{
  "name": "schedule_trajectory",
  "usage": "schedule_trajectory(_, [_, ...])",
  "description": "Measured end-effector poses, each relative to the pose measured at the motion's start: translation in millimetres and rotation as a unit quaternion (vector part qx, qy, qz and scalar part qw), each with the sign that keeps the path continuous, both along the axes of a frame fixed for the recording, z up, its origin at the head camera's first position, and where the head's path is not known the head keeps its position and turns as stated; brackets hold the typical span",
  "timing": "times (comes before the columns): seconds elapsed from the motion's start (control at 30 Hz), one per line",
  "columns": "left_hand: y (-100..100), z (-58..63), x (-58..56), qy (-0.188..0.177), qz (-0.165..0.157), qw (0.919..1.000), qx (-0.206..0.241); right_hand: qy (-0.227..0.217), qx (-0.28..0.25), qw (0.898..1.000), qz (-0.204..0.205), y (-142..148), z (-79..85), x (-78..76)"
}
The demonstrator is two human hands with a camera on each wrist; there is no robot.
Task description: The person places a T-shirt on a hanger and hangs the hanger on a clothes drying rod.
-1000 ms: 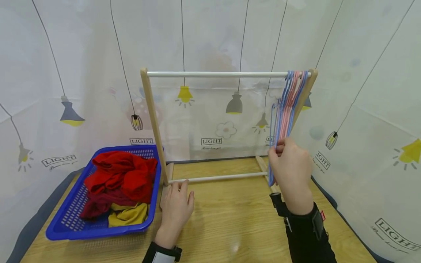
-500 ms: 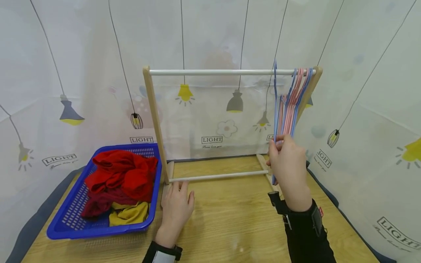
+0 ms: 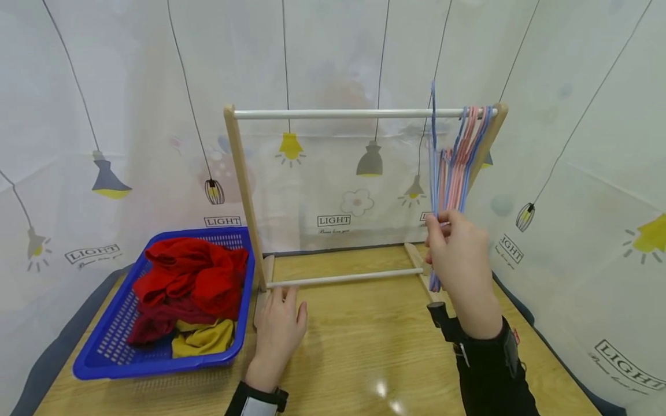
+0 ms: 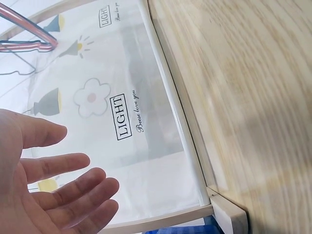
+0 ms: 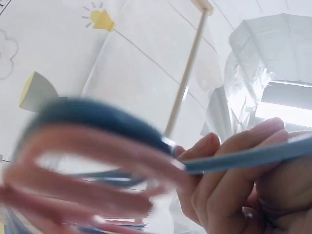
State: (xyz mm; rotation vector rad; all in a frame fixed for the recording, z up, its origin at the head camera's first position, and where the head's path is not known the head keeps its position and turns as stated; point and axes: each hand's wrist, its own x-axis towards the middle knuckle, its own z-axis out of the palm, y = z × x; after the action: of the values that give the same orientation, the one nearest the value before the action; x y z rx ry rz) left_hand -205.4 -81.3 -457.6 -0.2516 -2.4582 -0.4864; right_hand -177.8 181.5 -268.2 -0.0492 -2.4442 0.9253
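In the head view my right hand (image 3: 462, 254) pinches a blue hanger (image 3: 434, 162) between thumb and fingers. That hanger's hook stands above the rack's white top rod (image 3: 333, 114), left of the bunch. Several pink and blue hangers (image 3: 463, 162) hang close together at the rod's right end. The held blue bar (image 5: 243, 158) crosses my fingers in the right wrist view, with blurred pink hangers beyond it. My left hand (image 3: 278, 329) has its fingers extended beside the lower rod (image 3: 343, 278) at the rack's left foot; it holds nothing in the left wrist view.
A blue plastic basket (image 3: 156, 368) stands left of the rack, against its left post (image 3: 242, 196). Inside lie red cloth (image 3: 195, 268) and yellow cloth (image 3: 205, 340). The wooden table (image 3: 359, 346) extends in front, with a printed curtain (image 3: 333, 179) behind.
My right hand has drawn the blue hanger left, away from the bunch, and its hook has risen off the top rod. My left hand has stayed in place.
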Motion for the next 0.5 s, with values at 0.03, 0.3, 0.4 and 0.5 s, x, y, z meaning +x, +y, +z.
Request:
schedule_trajectory(0.03, [0, -0.2, 0.1, 0.001, 0.000, 1.0000, 0.000, 0.002, 0.000, 1.000, 0.003, 0, 1.0, 2.7])
schedule_trajectory(0.3, [-2, -1.6, 1.4, 0.007, -0.002, 1.0000, 0.001, 0.019, 0.019, 0.999, 0.038, -4, 1.2, 28.3])
schedule_trajectory(0.4, [-2, -2.0, 2.1, 0.012, -0.006, 0.9999, 0.003, 0.006, 0.017, 0.998, 0.059, -6, -3.3, 38.8])
schedule_trajectory(0.5, [-3, -3.1, 3.2, 0.016, -0.007, 0.9998, 0.002, -0.013, 0.005, 0.997, 0.078, -8, -9.3, 49.8])
